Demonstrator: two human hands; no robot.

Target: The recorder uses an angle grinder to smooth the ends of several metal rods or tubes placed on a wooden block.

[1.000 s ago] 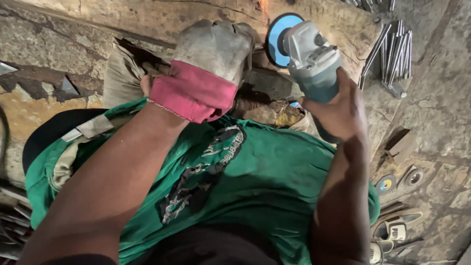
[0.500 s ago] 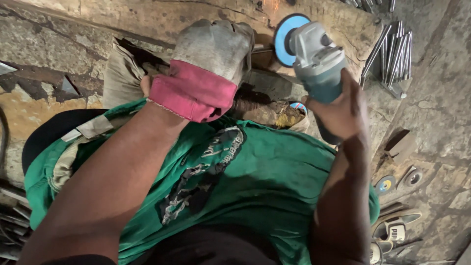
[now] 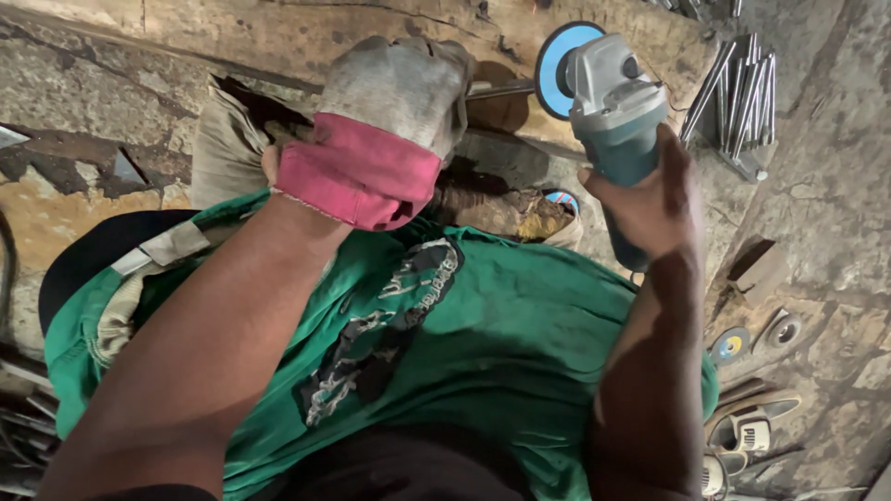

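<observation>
**Kid 1:** Since a moment ago, the grinder (image 3: 613, 121) has slid a bit to the right and tipped, so its blue disc (image 3: 561, 70) now shows more of its flat face. The gloved hand did not move.

**Kid 2:** What is the biggest thing by the hands?

**Kid 1:** It is the green shirt (image 3: 483, 325), just under both arms. It has one dark and white picture on the front, below the gloved hand. Above both hands is the long rusty beam (image 3: 278, 37).

**Kid 2:** What does the right hand (image 3: 650, 199) hold?

**Kid 1:** It is bare and closed tight around the teal body of the one grinder. The grey head and the disc stick up above that hand.

**Kid 2:** And the left hand (image 3: 394, 116)?

**Kid 2:** It looks like a fist.

**Kid 1:** Yes. It wears one dirty grey glove with a pink cuff, and it is curled shut on one thin metal rod (image 3: 501, 90). The rod pokes out to the right, and its tip is at the disc.

**Kid 2:** What else is near?

**Kid 1:** One bundle of grey metal bars (image 3: 738, 93) lies right of the grinder; I cannot count the bars. Two small round discs (image 3: 731, 345) lie on the ground, low and right of the right arm. One has a yellow middle. Below them is one sandal (image 3: 752, 429) with white marks on its strap.
</observation>
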